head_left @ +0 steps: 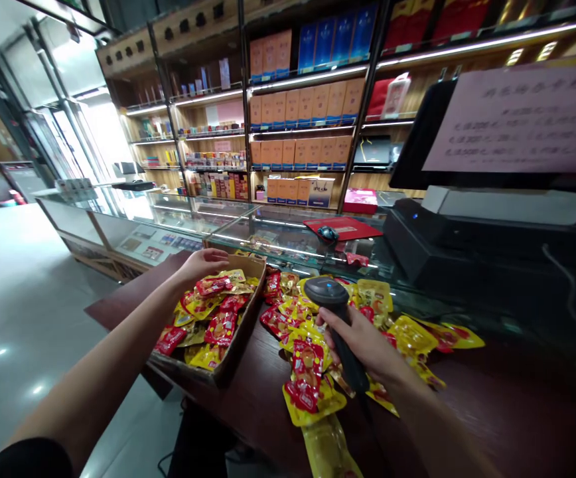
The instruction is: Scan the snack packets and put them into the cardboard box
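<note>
Our right hand [371, 342] is clamped round the handle of a black handheld scanner [325, 290], head aimed toward the far edge of the bench [263, 398], above the loose packets [308, 365]. Our left hand [203, 264] is over the far end of the cardboard box [251, 266], fingers apart, nothing seen in it; can't tell if the fingertips touch the boxed packets [221, 325]. Box sits near the bench's left corner, against the near edge. Loose packets spread right of it, heaped toward the far edge, with one yellow packet [328, 441] down toward the near edge. Handling, our read: packets look light, glossy and slick, soft film round a lumpy filling, so they'd slide over each other; we'd pinch one by a flat sealed border and keep pressure off the middle. Scanner looks rigid, light enough for one hand, somewhat fragile at the head; best hold is the handle, as now, clear of the front window. Box looks stiff enough but full; to shift it we'd take opposite walls, not one rim.
</note>
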Available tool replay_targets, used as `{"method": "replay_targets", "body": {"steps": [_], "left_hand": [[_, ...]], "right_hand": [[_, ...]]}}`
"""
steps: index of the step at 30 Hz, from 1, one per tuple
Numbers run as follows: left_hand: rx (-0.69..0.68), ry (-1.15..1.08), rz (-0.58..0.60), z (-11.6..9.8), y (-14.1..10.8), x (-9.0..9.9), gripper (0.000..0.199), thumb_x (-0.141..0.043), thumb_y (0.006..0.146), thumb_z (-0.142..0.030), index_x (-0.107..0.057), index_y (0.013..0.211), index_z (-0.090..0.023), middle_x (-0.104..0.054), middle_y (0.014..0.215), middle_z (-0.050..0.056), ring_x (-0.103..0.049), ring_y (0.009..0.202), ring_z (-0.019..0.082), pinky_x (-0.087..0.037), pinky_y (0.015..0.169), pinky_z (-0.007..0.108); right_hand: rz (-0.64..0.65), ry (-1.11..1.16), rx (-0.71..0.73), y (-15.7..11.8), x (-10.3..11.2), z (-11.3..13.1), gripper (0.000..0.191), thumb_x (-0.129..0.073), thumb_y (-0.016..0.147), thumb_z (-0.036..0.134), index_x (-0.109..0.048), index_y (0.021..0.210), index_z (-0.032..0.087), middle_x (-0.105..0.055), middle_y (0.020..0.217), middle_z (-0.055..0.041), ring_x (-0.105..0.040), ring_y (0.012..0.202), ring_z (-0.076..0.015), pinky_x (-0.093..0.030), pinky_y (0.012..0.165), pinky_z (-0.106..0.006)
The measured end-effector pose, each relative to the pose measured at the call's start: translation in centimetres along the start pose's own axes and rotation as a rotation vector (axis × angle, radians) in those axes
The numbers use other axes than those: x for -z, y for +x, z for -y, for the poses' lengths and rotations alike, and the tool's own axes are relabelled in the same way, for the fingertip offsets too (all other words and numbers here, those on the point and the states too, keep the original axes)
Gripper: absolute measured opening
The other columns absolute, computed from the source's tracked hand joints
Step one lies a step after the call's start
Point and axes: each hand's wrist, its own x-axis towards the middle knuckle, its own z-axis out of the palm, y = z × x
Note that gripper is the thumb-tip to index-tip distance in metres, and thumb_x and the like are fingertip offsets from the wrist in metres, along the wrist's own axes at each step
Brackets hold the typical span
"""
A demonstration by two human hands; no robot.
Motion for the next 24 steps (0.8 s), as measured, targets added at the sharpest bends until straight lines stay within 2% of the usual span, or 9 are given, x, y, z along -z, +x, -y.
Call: {"method": "replay_targets", "body": {"steps": [3,6,11,14,18,21,24], "left_hand": [[-0.024,-0.021,0.083,-0.9,-0.1,-3.6,0.055,-0.087,0.055,-0.044,-0.073,0.100,-0.015,-0.075,0.096,0.011,-0.069,0.082,0.020,-0.053,0.067,0.028],[-0.059,-0.044,0.176,-1.0,0.1,-8.2,0.049,-0.086,0.059,-0.039,-0.073,0.099,-0.015,-0.075,0.094,0.010,-0.069,0.083,0.021,-0.053,0.070,0.030],[-0.089,-0.024,0.313,0.4,1.4,-16.2,0.035,-0.082,0.063,-0.032,-0.073,0.092,-0.015,-0.075,0.085,0.007,-0.068,0.076,0.018,-0.051,0.070,0.028],[-0.089,0.105,0.377,1.7,2.2,-19.8,0.030,-0.078,0.067,-0.032,-0.073,0.092,-0.016,-0.074,0.081,0.006,-0.067,0.070,0.018,-0.049,0.063,0.026],[-0.097,0.276,0.393,3.8,2.1,-22.3,0.028,-0.074,0.070,-0.034,-0.073,0.092,-0.017,-0.073,0.081,0.007,-0.067,0.073,0.021,-0.049,0.065,0.028],[-0.150,0.427,0.264,4.7,0.8,-22.8,0.036,-0.074,0.071,-0.038,-0.070,0.101,-0.018,-0.073,0.089,0.009,-0.068,0.084,0.025,-0.048,0.074,0.030],[-0.228,0.673,0.158,4.5,-0.3,-23.0,0.051,-0.072,0.072,-0.049,-0.065,0.113,-0.019,-0.070,0.104,0.014,-0.065,0.097,0.030,-0.046,0.083,0.034]], "right_hand": [[-0.015,0.016,-0.003,0.0,0.3,0.1,0.041,-0.061,0.083,0.060,-0.049,0.089,0.021,-0.057,0.054,0.0058,-0.052,0.038,-0.0110,-0.039,0.037,-0.022],[-0.024,0.063,-0.001,-0.1,0.8,0.5,0.042,-0.062,0.082,0.060,-0.049,0.088,0.021,-0.055,0.054,0.0069,-0.051,0.038,-0.0101,-0.038,0.037,-0.020],[-0.063,0.132,0.046,-0.2,1.9,1.1,0.040,-0.064,0.081,0.058,-0.050,0.086,0.020,-0.055,0.053,0.0078,-0.051,0.036,-0.0087,-0.038,0.037,-0.020],[-0.073,0.146,0.041,-0.1,2.4,1.1,0.040,-0.065,0.081,0.057,-0.050,0.086,0.021,-0.055,0.053,0.0081,-0.051,0.037,-0.0087,-0.039,0.038,-0.020],[-0.073,0.140,0.022,0.3,2.6,0.8,0.038,-0.063,0.083,0.057,-0.051,0.086,0.021,-0.056,0.054,0.0074,-0.052,0.037,-0.0088,-0.039,0.038,-0.020],[-0.091,0.119,-0.005,0.7,2.5,0.4,0.035,-0.062,0.085,0.054,-0.052,0.087,0.021,-0.056,0.053,0.0073,-0.052,0.037,-0.0085,-0.038,0.037,-0.019],[-0.102,0.111,-0.023,1.0,2.4,0.0,0.034,-0.062,0.085,0.052,-0.050,0.087,0.021,-0.056,0.053,0.0074,-0.052,0.037,-0.0088,-0.038,0.036,-0.018]]}}
